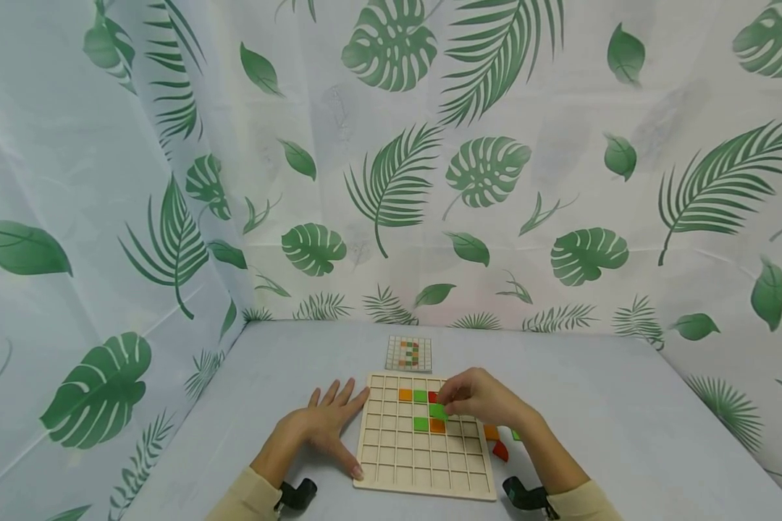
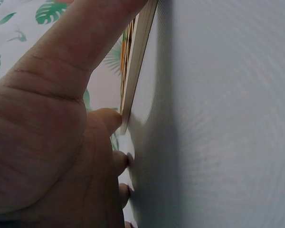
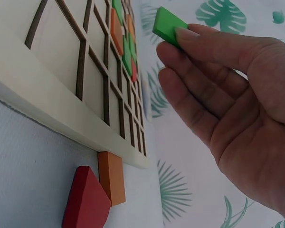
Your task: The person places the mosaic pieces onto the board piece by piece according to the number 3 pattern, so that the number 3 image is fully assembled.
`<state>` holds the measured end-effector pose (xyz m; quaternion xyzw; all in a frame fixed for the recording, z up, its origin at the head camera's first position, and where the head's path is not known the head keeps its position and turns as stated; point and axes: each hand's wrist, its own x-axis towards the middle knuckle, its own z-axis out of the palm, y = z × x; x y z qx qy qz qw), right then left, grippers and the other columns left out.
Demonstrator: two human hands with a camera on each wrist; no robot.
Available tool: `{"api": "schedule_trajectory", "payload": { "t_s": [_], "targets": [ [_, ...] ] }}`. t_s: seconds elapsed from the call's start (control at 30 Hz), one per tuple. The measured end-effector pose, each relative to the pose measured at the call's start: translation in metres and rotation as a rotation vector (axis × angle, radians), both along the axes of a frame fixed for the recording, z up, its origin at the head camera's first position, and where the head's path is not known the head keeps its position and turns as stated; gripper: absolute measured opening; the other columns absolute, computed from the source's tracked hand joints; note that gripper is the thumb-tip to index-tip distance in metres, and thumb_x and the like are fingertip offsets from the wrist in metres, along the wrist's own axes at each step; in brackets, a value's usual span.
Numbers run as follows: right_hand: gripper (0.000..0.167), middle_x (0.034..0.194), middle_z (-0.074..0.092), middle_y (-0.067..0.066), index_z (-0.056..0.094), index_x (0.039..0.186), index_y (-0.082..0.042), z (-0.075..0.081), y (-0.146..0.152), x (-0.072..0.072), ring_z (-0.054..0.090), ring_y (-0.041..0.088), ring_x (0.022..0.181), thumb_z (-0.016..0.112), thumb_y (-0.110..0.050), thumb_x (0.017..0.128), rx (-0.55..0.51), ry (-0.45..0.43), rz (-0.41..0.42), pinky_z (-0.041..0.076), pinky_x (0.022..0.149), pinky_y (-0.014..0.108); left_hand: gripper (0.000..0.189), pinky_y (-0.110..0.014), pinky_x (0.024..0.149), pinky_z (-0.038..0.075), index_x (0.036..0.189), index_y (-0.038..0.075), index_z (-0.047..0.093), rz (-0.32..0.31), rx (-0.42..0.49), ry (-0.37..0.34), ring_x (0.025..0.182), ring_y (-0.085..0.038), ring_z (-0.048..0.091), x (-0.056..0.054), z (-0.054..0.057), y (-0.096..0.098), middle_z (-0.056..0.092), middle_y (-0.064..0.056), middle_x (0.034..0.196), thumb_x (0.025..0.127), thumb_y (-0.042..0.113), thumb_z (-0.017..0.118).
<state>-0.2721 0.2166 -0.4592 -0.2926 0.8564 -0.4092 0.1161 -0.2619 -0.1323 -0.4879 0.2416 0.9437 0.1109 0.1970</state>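
A pale wooden grid board [image 1: 397, 456] lies on the table, with several green, orange and red tiles set in its upper cells. At its left side my left hand [image 1: 322, 423] is spread, thumb and index finger touching the edge; in the left wrist view the thumb and palm hide much of the board. Over the upper right part is my right hand [image 1: 478, 396], pinching a green square tile [image 3: 168, 23] between thumb and fingers. In the right wrist view this tile is held tilted, apart from the board. The fingers partly cover the cells in the head view.
Behind the board lies a small pattern card [image 1: 408, 353] with coloured squares on a grid. Loose pieces rest by the board's right edge: an orange block [image 3: 112, 178], a red rounded piece [image 3: 87, 202] and a green piece [image 1: 516, 435]. A leaf-print curtain [image 1: 391, 282] stands behind the table.
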Motion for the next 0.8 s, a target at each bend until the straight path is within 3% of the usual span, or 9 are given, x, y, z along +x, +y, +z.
{"api": "schedule_trajectory", "payload": {
  "t_s": [0.17,0.8],
  "targets": [
    [0.010,0.101,0.079,0.005,0.082,0.099,-0.011,-0.0008,-0.0015,0.0013,0.067,0.011,0.082,0.076,-0.005,0.093,0.002,-0.012,0.031,0.059,0.076,0.024,0.141,-0.070,0.126,0.004,0.169,0.028,0.010,0.000,0.010,-0.009,0.162,-0.041,-0.003,0.0006,0.0013,-0.0003,0.002,-0.013,0.177,0.062,0.075,0.088],
    [0.015,0.095,0.080,0.007,0.083,0.097,-0.008,-0.0032,-0.0100,0.0060,0.068,0.009,0.076,0.077,0.003,0.088,0.010,-0.035,0.127,0.058,0.071,0.023,0.140,-0.070,0.126,0.004,0.169,0.029,0.010,0.003,0.011,-0.011,0.163,-0.041,-0.003,0.0012,0.0017,0.0002,0.002,-0.013,0.177,0.062,0.074,0.088]
  ]
}}
